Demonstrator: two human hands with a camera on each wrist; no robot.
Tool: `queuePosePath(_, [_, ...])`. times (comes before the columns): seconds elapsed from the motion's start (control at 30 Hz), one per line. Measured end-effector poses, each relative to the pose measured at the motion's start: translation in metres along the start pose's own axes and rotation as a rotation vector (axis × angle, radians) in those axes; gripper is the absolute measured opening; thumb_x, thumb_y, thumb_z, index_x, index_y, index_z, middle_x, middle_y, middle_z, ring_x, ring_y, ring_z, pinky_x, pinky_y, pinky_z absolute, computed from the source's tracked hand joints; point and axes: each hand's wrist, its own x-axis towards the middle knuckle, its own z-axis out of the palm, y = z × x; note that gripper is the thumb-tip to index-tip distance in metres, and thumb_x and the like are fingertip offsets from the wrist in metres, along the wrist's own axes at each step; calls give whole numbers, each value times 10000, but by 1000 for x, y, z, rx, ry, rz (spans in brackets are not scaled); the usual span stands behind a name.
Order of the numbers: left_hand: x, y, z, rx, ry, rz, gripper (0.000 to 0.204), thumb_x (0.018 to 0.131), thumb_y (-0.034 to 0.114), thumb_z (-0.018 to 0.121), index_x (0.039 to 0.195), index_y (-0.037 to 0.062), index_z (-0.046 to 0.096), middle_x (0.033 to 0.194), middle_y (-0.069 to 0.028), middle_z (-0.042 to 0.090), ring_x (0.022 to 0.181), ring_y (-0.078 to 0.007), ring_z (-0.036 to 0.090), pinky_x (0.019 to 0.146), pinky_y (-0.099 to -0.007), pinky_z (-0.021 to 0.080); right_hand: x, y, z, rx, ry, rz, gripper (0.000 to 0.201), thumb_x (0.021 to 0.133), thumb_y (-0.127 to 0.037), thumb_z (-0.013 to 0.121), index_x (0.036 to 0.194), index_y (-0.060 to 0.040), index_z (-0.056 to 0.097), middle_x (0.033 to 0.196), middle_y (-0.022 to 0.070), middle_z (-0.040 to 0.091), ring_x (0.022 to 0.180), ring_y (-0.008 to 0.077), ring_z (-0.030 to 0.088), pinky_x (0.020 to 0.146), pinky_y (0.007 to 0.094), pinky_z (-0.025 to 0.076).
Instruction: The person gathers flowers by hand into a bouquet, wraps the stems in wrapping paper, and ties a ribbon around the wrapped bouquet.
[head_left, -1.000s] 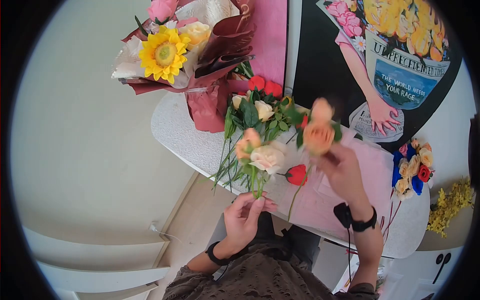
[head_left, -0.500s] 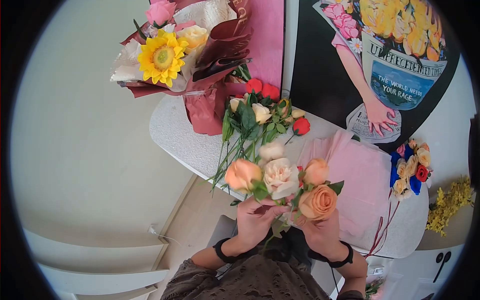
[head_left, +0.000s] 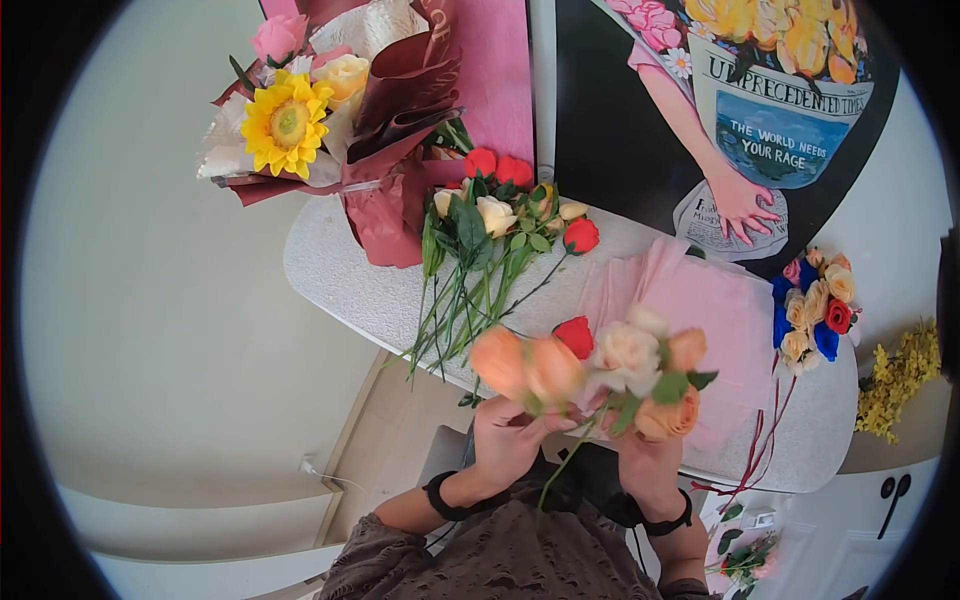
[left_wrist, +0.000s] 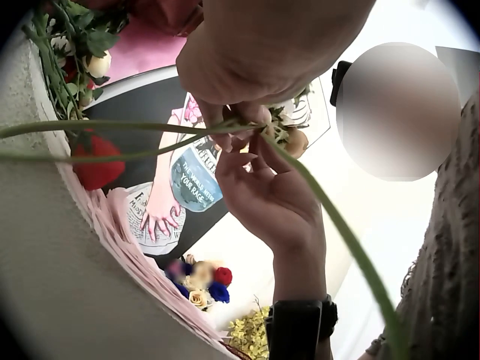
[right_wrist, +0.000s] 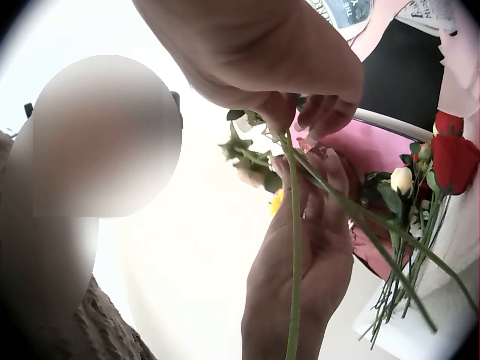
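My left hand (head_left: 508, 440) pinches rose stems, with blurred peach roses (head_left: 525, 365) just above it. Close beside it, my right hand (head_left: 648, 465) grips stems below a cream rose (head_left: 628, 358) and another peach rose (head_left: 668, 412). One green stem (head_left: 565, 470) slants down between the hands toward the shirt. The left wrist view shows both hands' fingertips meeting where green stems (left_wrist: 337, 217) cross. From the right wrist, long stems (right_wrist: 296, 255) also fan out below the pinching fingers. Palms and fingers partly hide the crossing point.
On the white table (head_left: 330, 260) stand a wrapped bouquet (head_left: 385, 215) with a sunflower and a pile of loose flowers (head_left: 480, 240). A red rose (head_left: 574, 337) lies by pink wrapping sheets (head_left: 720, 370). At right is a blue, cream and red bunch (head_left: 815, 310); a painting (head_left: 600, 120) stands behind.
My right hand has come down from over the table with a peach rose to meet my left. Among the held blooms, the cream rose has shifted right and the peach pair now sits left.
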Motion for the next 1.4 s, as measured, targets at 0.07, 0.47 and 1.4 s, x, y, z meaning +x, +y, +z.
queuePosePath(0.07, [5,4,4,-245,7,21,150,867,-109,645,981,-19,607,986,-139,656,902,-225,704,755,-351,578,4,0,-4,-9,-25,-23,193,936,-24,625,1122,27,619,1019,101,688,957,199,656,949,350,481])
queuePosePath(0.47, [162,-12,-20,709,-155,86,229,921,126,669,1083,-35,652,897,-206,678,725,-290,709,656,-371,542,0,-4,-16,474,240,10,243,994,-128,581,1135,69,560,928,130,647,779,224,677,743,393,584])
queuePosePath(1.4, [168,-27,-48,1030,-168,123,180,935,120,613,987,-33,533,717,-209,652,653,-395,653,597,-455,500,-5,5,-19,532,211,84,208,1000,-98,558,1157,38,539,946,112,631,768,203,670,707,361,577])
